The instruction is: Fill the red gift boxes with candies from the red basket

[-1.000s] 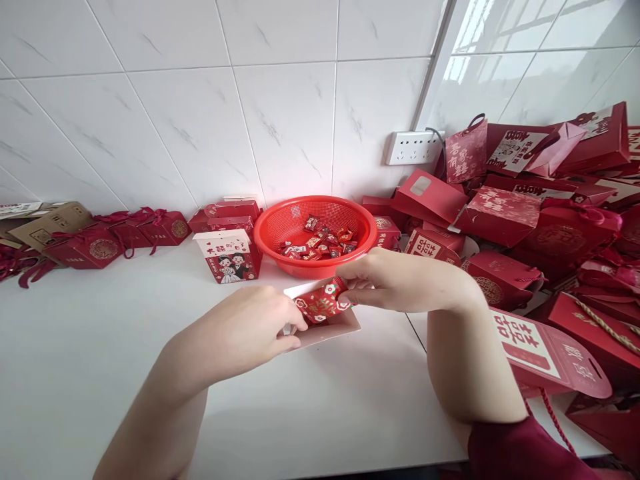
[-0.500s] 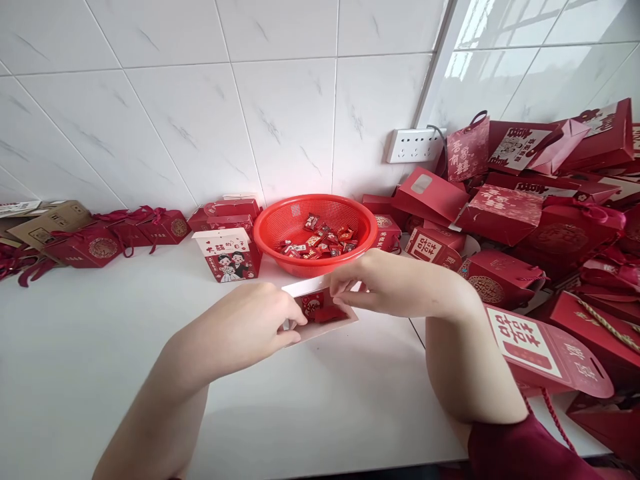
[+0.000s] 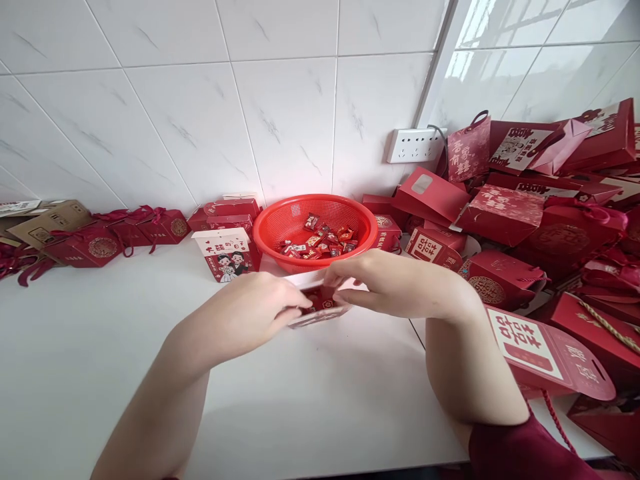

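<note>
Between my hands stands a small paper gift box (image 3: 320, 316), its top open, with red-wrapped candies (image 3: 320, 298) showing inside. My left hand (image 3: 273, 303) grips the left side of the box, thumb and fingers curled at its rim. On the opposite side my right hand (image 3: 363, 280) is closed on the box's right edge. Parts of the box's walls are hidden behind my fingers. Just behind it is a red plastic colander (image 3: 315, 263) holding several wrapped candies (image 3: 320, 243).
A red box with a cartoon couple (image 3: 230, 260) stands left of the colander. Several ribboned red boxes (image 3: 95, 248) line the wall at far left. Red gift boxes and bags (image 3: 505, 213) are heaped at right, under a wall socket strip (image 3: 417, 146). All rest on a white tabletop (image 3: 280, 413).
The box's near wall has tipped up toward the opening, so less of the candy inside shows. My left hand has shifted slightly up and right; my right hand has barely moved.
</note>
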A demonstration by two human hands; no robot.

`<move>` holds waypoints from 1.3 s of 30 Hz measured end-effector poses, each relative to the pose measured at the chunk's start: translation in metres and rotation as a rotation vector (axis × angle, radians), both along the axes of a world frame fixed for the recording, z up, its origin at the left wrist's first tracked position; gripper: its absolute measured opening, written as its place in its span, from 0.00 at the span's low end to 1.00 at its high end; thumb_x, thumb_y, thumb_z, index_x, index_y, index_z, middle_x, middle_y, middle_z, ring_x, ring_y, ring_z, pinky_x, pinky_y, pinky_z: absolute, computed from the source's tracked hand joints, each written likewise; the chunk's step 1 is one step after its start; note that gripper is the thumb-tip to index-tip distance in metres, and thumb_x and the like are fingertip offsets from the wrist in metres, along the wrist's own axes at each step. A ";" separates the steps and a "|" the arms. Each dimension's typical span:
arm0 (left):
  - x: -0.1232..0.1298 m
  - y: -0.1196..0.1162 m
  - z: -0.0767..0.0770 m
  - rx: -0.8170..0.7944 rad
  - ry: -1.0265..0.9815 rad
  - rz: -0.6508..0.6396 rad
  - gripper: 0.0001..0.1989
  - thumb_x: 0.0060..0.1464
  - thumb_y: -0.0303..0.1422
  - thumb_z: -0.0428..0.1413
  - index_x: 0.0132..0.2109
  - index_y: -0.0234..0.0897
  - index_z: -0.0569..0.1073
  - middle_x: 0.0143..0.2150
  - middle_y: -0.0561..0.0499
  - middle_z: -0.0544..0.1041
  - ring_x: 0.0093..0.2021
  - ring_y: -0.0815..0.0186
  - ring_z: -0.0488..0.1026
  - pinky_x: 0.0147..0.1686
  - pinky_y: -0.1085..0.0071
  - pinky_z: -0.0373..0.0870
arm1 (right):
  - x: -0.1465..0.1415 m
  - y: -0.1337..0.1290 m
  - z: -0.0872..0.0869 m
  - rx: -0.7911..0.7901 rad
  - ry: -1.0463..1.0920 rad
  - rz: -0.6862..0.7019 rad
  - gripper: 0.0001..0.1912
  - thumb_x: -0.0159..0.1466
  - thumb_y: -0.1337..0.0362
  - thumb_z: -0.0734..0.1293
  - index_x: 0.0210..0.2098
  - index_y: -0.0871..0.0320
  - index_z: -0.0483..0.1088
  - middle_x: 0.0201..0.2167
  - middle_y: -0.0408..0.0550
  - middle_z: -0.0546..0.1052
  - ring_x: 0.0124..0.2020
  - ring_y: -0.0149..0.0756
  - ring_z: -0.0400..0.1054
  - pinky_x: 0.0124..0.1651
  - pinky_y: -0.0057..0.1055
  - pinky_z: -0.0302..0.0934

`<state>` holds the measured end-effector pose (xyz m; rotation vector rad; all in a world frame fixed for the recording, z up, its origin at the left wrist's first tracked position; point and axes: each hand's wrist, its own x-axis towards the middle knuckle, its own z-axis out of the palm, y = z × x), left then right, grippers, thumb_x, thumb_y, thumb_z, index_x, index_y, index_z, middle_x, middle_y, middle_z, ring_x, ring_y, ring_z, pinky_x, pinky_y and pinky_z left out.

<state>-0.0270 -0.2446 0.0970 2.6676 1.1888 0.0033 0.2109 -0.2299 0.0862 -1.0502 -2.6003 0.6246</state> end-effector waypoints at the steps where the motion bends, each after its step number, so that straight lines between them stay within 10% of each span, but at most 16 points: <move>1: 0.000 0.002 0.000 0.037 -0.023 0.014 0.17 0.64 0.34 0.46 0.39 0.45 0.80 0.40 0.53 0.80 0.35 0.65 0.75 0.34 0.70 0.63 | 0.000 0.001 -0.001 0.037 0.018 -0.026 0.12 0.67 0.65 0.61 0.47 0.54 0.72 0.43 0.48 0.78 0.40 0.39 0.72 0.43 0.33 0.62; 8: -0.005 0.014 -0.004 0.175 -0.159 0.204 0.30 0.58 0.51 0.54 0.66 0.56 0.62 0.66 0.54 0.65 0.60 0.53 0.66 0.50 0.65 0.67 | 0.006 0.014 -0.012 0.147 0.038 -0.160 0.25 0.63 0.61 0.66 0.59 0.51 0.64 0.58 0.50 0.69 0.59 0.45 0.63 0.54 0.39 0.61; 13: -0.005 0.034 -0.016 0.042 -0.120 0.284 0.38 0.56 0.42 0.56 0.70 0.55 0.51 0.57 0.50 0.74 0.49 0.55 0.74 0.36 0.67 0.68 | -0.004 0.038 -0.025 0.087 0.072 -0.193 0.36 0.61 0.60 0.68 0.66 0.50 0.53 0.63 0.53 0.65 0.58 0.44 0.64 0.51 0.38 0.62; 18: -0.007 0.055 -0.023 -0.056 -0.186 0.253 0.27 0.52 0.38 0.58 0.60 0.45 0.68 0.49 0.49 0.78 0.44 0.58 0.75 0.36 0.69 0.66 | -0.012 0.059 -0.035 0.031 0.010 -0.177 0.13 0.59 0.65 0.68 0.44 0.57 0.69 0.38 0.48 0.76 0.36 0.35 0.68 0.35 0.30 0.59; 23: -0.010 0.062 -0.025 0.006 -0.221 0.246 0.16 0.52 0.37 0.57 0.49 0.42 0.75 0.40 0.52 0.79 0.35 0.63 0.73 0.32 0.70 0.62 | -0.017 0.060 -0.037 0.108 0.039 -0.179 0.06 0.57 0.69 0.66 0.33 0.57 0.63 0.30 0.43 0.72 0.29 0.30 0.62 0.29 0.28 0.51; 32: -0.013 0.066 -0.027 0.100 -0.113 0.237 0.13 0.58 0.38 0.51 0.42 0.40 0.79 0.27 0.51 0.76 0.27 0.64 0.68 0.30 0.70 0.56 | -0.021 0.051 -0.030 0.006 0.064 -0.080 0.21 0.71 0.52 0.54 0.25 0.56 0.57 0.22 0.40 0.63 0.24 0.30 0.56 0.30 0.31 0.49; 39: -0.013 0.064 -0.034 0.078 -0.030 0.180 0.11 0.58 0.32 0.46 0.27 0.38 0.64 0.25 0.51 0.68 0.25 0.65 0.64 0.25 0.69 0.51 | -0.019 0.050 -0.031 -0.030 -0.042 -0.051 0.18 0.71 0.58 0.55 0.25 0.56 0.60 0.23 0.41 0.65 0.25 0.31 0.56 0.29 0.31 0.47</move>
